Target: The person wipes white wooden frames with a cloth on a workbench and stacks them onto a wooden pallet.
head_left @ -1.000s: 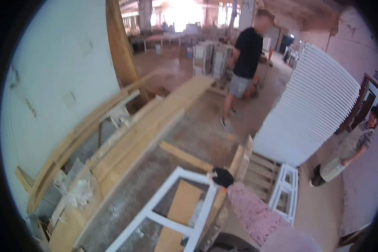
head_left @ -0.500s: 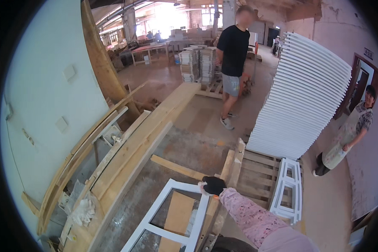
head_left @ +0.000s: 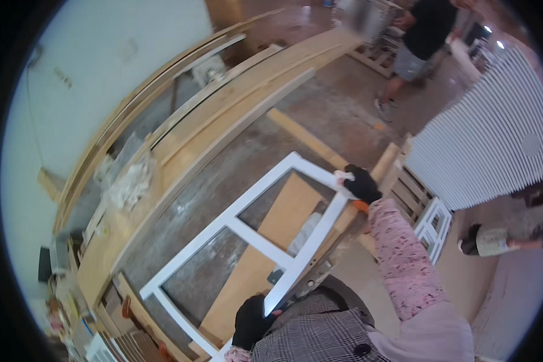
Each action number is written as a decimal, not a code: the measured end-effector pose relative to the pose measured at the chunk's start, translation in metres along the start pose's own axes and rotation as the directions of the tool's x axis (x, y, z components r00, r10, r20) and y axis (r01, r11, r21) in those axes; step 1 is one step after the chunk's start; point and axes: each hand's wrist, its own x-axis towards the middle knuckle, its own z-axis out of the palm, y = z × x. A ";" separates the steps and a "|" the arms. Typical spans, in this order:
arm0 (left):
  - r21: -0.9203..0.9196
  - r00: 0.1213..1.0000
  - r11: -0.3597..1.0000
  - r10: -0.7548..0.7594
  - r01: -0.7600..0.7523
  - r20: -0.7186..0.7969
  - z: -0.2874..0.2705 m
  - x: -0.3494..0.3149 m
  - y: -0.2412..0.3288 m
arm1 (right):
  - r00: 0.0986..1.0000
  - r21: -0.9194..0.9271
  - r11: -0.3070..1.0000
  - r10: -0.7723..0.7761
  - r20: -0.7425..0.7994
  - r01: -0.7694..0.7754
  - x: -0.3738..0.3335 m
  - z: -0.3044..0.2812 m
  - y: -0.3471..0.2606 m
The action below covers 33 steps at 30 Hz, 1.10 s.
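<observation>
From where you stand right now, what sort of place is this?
It looks like a joinery or woodworking workshop, though I can't be certain. The clues are the long wooden plank, the white frame with a crossbar being handled, and the tall stack of similarly white pieces.

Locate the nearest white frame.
The white frame is lower centre in the head view, its right side stretching between left hand and right hand, over a tan board.

We've got the frame (head_left: 259, 242) in front of us, a board (head_left: 181, 161) left of it with plastic (head_left: 130, 186) on top, panels (head_left: 487, 130) stacked off right, seemingly on a pallet (head_left: 409, 190).
</observation>
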 end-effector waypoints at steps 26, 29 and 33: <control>-0.043 0.959 0.964 -0.266 0.263 -0.095 -0.022 -0.050 -0.004 | 0.765 -0.029 0.765 -0.641 0.066 0.643 0.064 0.157 -0.201; -0.037 0.967 0.968 -0.249 0.247 -0.059 -0.026 -0.037 0.000 | 0.640 -0.034 0.648 -0.741 0.202 0.761 0.025 0.206 -0.239; -0.085 0.943 0.941 -0.332 0.329 -0.024 -0.033 -0.039 0.005 | 0.741 0.036 0.761 -0.640 0.202 0.648 0.031 0.212 -0.238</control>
